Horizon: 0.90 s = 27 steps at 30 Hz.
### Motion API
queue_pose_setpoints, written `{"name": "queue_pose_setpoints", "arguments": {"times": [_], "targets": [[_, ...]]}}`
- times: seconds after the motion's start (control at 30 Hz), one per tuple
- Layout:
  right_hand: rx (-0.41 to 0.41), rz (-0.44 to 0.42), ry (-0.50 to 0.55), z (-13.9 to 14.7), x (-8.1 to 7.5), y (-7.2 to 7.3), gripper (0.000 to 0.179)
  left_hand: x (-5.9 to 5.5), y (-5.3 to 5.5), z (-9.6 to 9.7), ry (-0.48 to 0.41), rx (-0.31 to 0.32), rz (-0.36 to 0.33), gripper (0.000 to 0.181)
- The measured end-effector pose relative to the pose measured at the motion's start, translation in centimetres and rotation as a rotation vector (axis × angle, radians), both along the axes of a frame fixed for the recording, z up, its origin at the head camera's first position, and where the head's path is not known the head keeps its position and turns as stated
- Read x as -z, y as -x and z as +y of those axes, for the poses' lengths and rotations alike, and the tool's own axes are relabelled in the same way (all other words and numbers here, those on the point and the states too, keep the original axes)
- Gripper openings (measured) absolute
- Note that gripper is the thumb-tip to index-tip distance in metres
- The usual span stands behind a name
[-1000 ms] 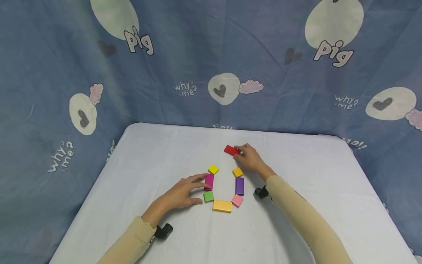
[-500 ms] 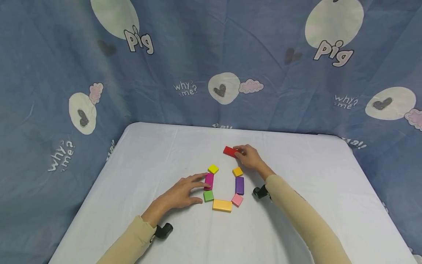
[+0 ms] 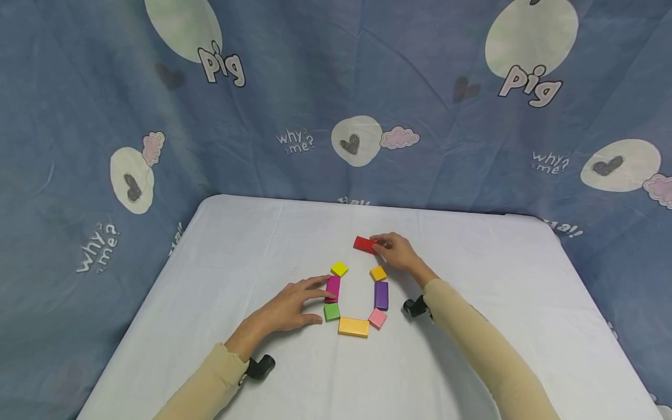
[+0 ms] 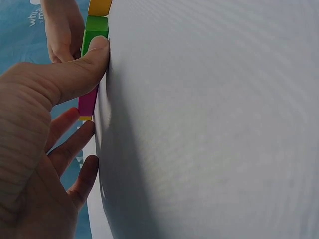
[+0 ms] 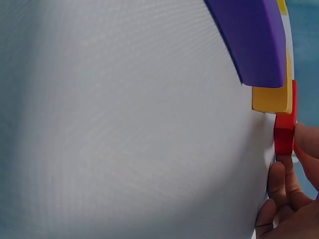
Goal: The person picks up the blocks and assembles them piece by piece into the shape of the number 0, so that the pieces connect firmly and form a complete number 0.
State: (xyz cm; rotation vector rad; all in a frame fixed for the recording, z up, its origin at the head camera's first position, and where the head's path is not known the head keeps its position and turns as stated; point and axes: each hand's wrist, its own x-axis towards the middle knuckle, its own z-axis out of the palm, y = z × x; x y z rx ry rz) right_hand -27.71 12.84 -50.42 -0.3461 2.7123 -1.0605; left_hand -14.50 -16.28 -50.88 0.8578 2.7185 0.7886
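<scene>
At the far end of the arrangement, my right hand (image 3: 397,252) pinches the right end of a red block (image 3: 363,244) between thumb and fingers. My left hand (image 3: 287,306) has its fingers spread, with fingertips resting at a magenta block (image 3: 334,284) and the thumb apart, near a green block (image 3: 331,312). Beyond the magenta block sits a small yellow block (image 3: 339,269). On the right side, a small orange-yellow block (image 3: 378,273) stands just beyond a purple block (image 3: 381,296). The right wrist view shows the red block (image 5: 285,133) low, close to the table surface.
Nearer the person, a pink block (image 3: 378,318) and a long yellow-orange block (image 3: 354,327) close the near side of the ring of blocks. Everything lies on a white-covered table (image 3: 472,326). A blue printed curtain (image 3: 294,87) hangs behind it.
The red block in my right hand has shifted slightly left and toward the person, closer to the small yellow blocks. My left hand has stayed in place.
</scene>
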Motion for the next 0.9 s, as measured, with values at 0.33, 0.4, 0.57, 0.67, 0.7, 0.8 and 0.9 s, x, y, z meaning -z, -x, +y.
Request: {"name": "queue_pose_setpoints", "arguments": {"times": [0.33, 0.4, 0.57, 0.67, 0.7, 0.8, 0.9], "targets": [[-0.028, -0.041, -0.009, -0.32, -0.12, -0.3, 0.032, -0.02, 0.0, -0.08, -0.004, 0.006, -0.006, 0.054], [-0.036, -0.038, -0.005, -0.32, -0.16, -0.43, 0.031, -0.03, 0.0, -0.11, -0.006, 0.011, -0.004, 0.054], [-0.061, -0.033, 0.007, -0.25, -0.2, -0.61, 0.031, -0.06, 0.01, -0.13, -0.007, 0.015, 0.0, 0.053], [-0.067, -0.048, 0.01, -0.25, -0.22, -0.69, 0.031, -0.04, 0.04, -0.14, -0.006, 0.015, 0.001, 0.053], [-0.073, -0.05, 0.011, -0.23, -0.21, -0.71, 0.031, 0.0, 0.06, -0.14, -0.006, 0.016, 0.004, 0.053], [-0.088, -0.054, 0.011, -0.19, -0.18, -0.84, 0.032, 0.02, 0.06, -0.14, -0.007, 0.016, 0.005, 0.053], [-0.102, -0.045, 0.012, -0.17, -0.22, -0.96, 0.032, 0.03, 0.06, -0.15, -0.006, 0.016, 0.005, 0.053]]}}
